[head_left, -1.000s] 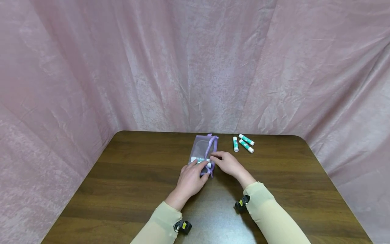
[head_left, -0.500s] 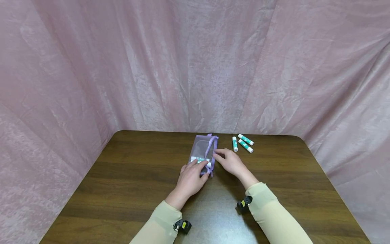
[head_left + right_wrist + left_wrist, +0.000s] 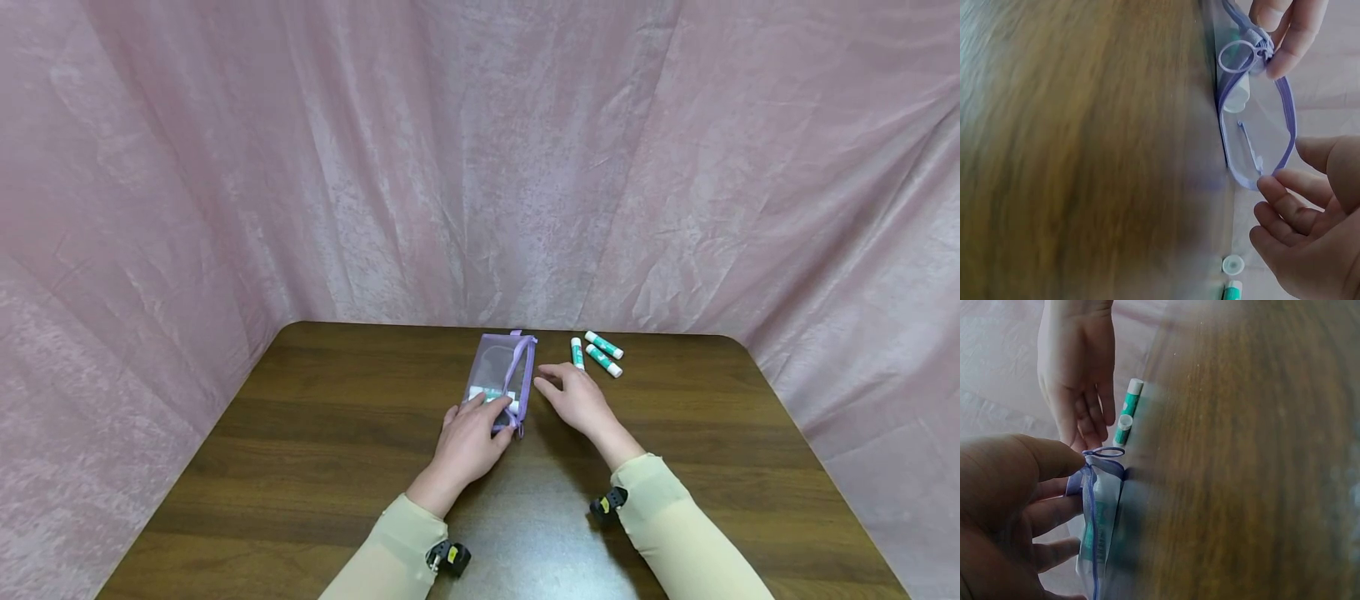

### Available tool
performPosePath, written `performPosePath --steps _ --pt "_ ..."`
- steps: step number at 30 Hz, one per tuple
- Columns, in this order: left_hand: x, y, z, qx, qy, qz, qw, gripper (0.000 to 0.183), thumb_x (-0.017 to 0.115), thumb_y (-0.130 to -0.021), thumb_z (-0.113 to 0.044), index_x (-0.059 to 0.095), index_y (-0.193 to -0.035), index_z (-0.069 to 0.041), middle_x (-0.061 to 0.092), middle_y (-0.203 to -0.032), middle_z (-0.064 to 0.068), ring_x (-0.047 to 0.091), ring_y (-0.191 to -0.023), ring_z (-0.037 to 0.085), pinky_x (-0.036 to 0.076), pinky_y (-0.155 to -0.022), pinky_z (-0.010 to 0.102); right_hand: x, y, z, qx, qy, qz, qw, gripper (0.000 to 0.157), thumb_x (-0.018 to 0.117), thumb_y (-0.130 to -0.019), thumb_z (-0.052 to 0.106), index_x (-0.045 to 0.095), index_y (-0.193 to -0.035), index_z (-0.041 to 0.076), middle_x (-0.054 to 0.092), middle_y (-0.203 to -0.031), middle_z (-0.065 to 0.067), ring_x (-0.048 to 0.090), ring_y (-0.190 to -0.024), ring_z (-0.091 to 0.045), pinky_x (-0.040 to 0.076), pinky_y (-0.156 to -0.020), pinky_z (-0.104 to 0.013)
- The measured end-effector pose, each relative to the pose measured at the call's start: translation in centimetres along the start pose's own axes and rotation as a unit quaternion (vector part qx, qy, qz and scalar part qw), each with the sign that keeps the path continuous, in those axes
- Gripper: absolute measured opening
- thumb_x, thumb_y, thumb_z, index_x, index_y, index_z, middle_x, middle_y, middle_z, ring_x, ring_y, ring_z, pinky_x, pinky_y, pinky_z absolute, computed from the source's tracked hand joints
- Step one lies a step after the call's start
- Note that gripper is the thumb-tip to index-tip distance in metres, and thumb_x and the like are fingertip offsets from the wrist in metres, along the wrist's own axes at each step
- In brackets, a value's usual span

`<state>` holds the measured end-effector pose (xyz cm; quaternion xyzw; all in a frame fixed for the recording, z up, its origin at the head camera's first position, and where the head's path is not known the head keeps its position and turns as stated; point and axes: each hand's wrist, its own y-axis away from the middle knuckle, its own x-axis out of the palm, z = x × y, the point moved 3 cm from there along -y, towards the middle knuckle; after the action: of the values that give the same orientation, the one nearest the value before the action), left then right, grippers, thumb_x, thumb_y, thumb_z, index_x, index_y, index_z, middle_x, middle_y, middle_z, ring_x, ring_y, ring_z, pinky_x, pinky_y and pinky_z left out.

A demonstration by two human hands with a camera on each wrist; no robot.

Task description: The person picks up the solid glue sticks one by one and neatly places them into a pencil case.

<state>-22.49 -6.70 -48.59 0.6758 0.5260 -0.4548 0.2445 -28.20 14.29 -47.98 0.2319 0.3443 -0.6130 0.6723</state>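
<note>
A purple-edged mesh zipper pouch [image 3: 491, 358] lies on the table with its zipper side gaping toward the right. Inside its near end rests a white-and-green glue stick [image 3: 487, 393]. My left hand [image 3: 465, 442] pinches the pouch's near edge by the zipper end, thumb on the rim and fingers over the mesh. Just right of the opening is my right hand [image 3: 581, 402], fingers gently bent, thumb apart, nothing held. Beyond it lie three more glue sticks: an upright-pointing one [image 3: 577, 352] whose near end the hand partly covers, and two slanted ones, a far [image 3: 604, 345] and a nearer [image 3: 603, 361].
The brown wooden table [image 3: 315, 433] extends on both sides of the hands. Its far edge lies just beyond the pouch and glue sticks, where a pink curtain [image 3: 465, 167] hangs. A small ring pull [image 3: 1238, 56] hangs at the pouch's zipper end.
My right hand has drawn back to the right, off the pouch's opening edge and nearer the loose glue sticks, its thumb and fingers parting. The left hand stays in place on the pouch.
</note>
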Motion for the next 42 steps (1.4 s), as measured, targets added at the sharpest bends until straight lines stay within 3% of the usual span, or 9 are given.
performPosePath --steps 15,25,42 --pt "0.2 0.2 -0.1 0.0 -0.008 -0.006 0.9999 0.047 0.076 -0.106 -0.031 0.068 -0.151 -0.019 0.07 -0.149 0.002 0.052 -0.151 0.035 0.033 -0.118 0.077 -1.4 0.7 -1.5 0.016 0.041 -0.049 0.998 0.059 0.069 -0.11 0.031 0.058 -0.156 -0.003 0.065 -0.146 -0.025 0.058 -0.138 -0.045 0.047 -0.112 -0.062" --pt "0.3 0.2 -0.1 0.001 -0.011 -0.01 0.9999 0.047 0.075 -0.107 -0.032 0.068 -0.151 -0.02 0.07 -0.149 0.001 0.053 -0.151 0.035 0.033 -0.118 0.077 -2.1 0.5 -2.3 0.035 0.069 -0.051 0.996 0.069 0.068 -0.111 0.032 0.045 -0.164 -0.005 0.044 -0.167 -0.031 0.037 -0.157 -0.051 0.033 -0.124 -0.066" --pt "0.1 0.4 -0.4 0.004 -0.014 -0.009 0.9998 0.045 0.076 -0.106 -0.03 0.07 -0.149 -0.019 0.072 -0.146 0.001 0.055 -0.149 0.035 0.035 -0.117 0.077 -2.9 -0.4 -3.5 0.018 0.124 -0.05 0.991 0.068 0.069 -0.111 0.031 0.046 -0.16 -0.011 0.046 -0.165 -0.031 0.036 -0.158 -0.048 0.028 -0.129 -0.059"
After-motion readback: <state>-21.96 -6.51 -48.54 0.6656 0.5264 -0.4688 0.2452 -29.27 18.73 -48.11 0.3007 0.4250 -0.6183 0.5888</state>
